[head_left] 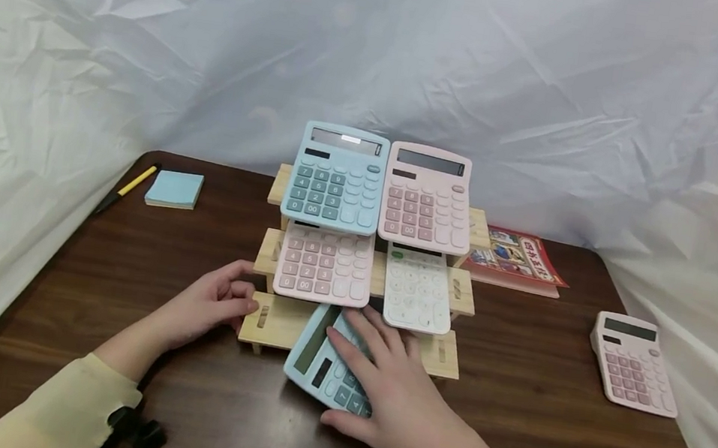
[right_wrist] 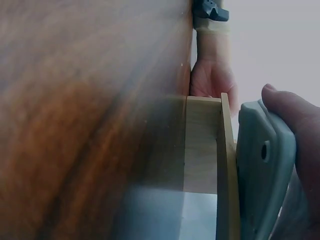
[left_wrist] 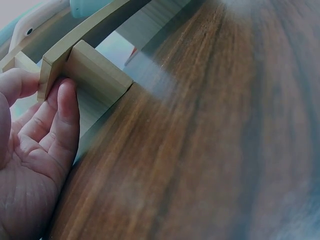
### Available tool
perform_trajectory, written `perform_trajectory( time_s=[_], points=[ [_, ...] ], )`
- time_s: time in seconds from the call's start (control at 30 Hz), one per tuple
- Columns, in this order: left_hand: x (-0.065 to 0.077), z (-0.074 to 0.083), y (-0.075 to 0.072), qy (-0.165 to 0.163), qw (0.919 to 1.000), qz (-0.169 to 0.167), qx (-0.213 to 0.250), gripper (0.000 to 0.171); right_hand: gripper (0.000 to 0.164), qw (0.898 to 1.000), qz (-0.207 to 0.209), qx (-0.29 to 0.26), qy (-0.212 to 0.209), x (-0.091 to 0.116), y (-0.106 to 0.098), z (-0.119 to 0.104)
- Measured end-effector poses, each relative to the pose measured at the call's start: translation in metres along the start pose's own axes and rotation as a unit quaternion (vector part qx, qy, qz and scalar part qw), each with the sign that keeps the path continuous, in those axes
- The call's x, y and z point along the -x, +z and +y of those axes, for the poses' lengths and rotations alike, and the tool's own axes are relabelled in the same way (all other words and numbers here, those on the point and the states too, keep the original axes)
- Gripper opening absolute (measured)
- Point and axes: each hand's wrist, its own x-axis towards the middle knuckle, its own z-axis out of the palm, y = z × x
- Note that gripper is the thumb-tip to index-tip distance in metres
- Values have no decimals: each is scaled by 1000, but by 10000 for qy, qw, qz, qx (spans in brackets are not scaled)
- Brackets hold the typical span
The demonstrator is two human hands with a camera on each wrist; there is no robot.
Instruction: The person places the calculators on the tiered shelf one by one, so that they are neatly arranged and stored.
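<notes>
A three-step wooden display stand (head_left: pixel 278 323) stands on the table. At the left end of its lowest step, my left hand (head_left: pixel 208 303) pinches the board (left_wrist: pixel 65 47), thumb on one side and fingers on the other. My right hand (head_left: pixel 401 396) spans a blue calculator (head_left: pixel 315 351) and grips it across its width. That calculator lies turned sideways over the lowest step; in the right wrist view its side (right_wrist: pixel 265 165) is against the board. The middle step bears a pink calculator (head_left: pixel 326 269) and a white calculator (head_left: pixel 418 292). Another blue calculator (head_left: pixel 336 175) and pink calculator (head_left: pixel 429 197) stand on top.
One more pink calculator (head_left: pixel 635 364) lies at the table's right. Behind the stand's right side is a red booklet (head_left: pixel 518 256). Blue sticky notes (head_left: pixel 174 188) and a yellow-black pen (head_left: pixel 128 188) lie at the back left. White sheeting (head_left: pixel 219 47) surrounds the table.
</notes>
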Motion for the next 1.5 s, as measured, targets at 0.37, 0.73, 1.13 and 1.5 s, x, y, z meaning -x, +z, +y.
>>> perform_trajectory(
  time_s=[0.37, 0.73, 1.13, 1.5],
  points=[
    [2, 0, 1, 11, 9999, 95, 42, 49, 89, 9981, 105, 524, 305, -3, 1, -1],
    [0, 4, 3, 27, 10000, 44, 77, 49, 119, 9906, -1338, -87, -268, 10, -29, 9],
    [-1, -1, 1, 158, 9997, -16, 194, 48, 100, 9965, -520, 553, -341, 8, -27, 3],
    [-1, 0, 1, 107, 9997, -34, 204, 49, 82, 9967, -340, 719, -171, 7, -23, -7]
  ],
)
